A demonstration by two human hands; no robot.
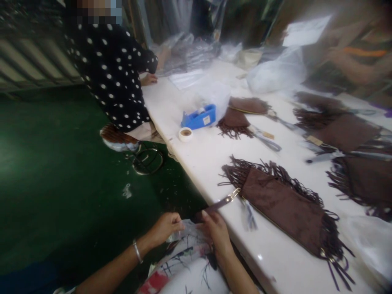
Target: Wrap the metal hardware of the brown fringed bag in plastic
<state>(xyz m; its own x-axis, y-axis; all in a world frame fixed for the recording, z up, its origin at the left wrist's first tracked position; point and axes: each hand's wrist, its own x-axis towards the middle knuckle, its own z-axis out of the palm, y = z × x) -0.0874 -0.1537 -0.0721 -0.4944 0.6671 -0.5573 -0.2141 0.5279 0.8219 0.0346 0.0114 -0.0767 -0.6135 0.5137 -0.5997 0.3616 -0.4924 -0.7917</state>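
Observation:
My left hand [165, 229] is closed in a pinch on a thin clear plastic piece [187, 230] held over my lap, just off the table's near edge. My right hand [216, 232] is closed on the dark strap [221, 203] of a brown fringed suede bag [281, 204]. The bag lies flat on the white table [199, 163], and the strap joins it at a gold clasp [235, 192]. A silver bangle circles my left wrist.
More brown fringed bags [361, 171] lie at the right and at the back [241, 114]. A blue tape dispenser [199, 117] and a tape roll [185, 133] sit mid-table. Clear plastic bags [275, 73] pile at the far end. A person in a polka-dot top [113, 69] sits at left.

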